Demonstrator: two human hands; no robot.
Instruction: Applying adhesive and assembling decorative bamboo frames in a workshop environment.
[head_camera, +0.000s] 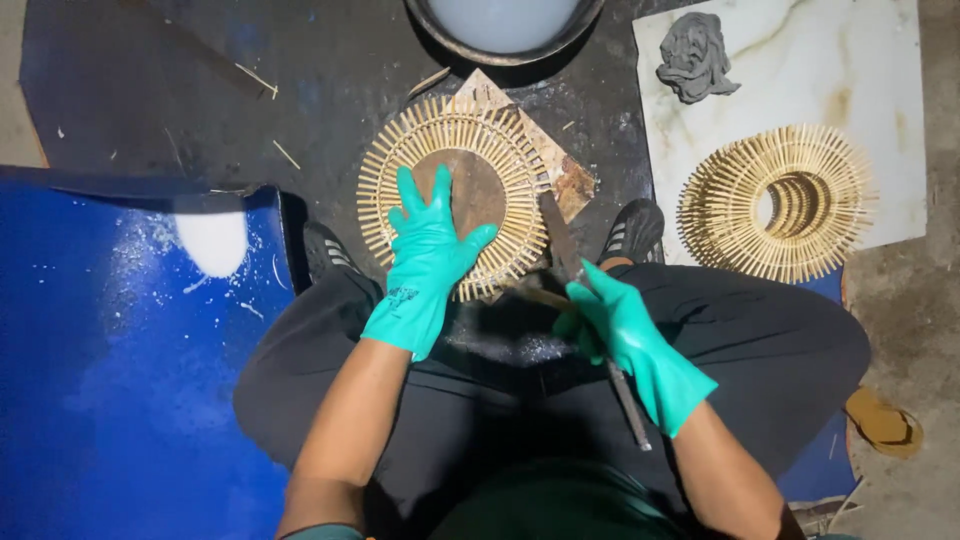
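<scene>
1. Blue sheet (110, 380) fills the left side; its top edge runs at 9 o'clock from the ring, with a white patch (212, 242) near that edge. Open dark mat (150, 90) above it, only stray splinters there.
2. Left hand (428, 250), green glove, fingers spread flat, pressing on the stick ring (452, 195). Palm covers the ring's 6 to 7 o'clock rim and part of the brown centre disc (478, 185).
3. Ring lies flat on the mat between two shoes (325, 250), just ahead of the knees. Brown card (570, 180) pokes out under its 1 to 3 o'clock edge.
4. Bowl (505, 25) at 12 o'clock of the ring, close but apart.
5. Right hand (610, 320), gloved, closed round a long dark blade (560, 235); blade tip touches the ring's 4 o'clock rim, handle end runs back over the thigh.
6. White slab (860, 70) at 3 o'clock: a stack of rings (775, 200) sits on its lower edge, grey rag (693, 55) at its top-left corner. Bare slab to the upper right.
</scene>
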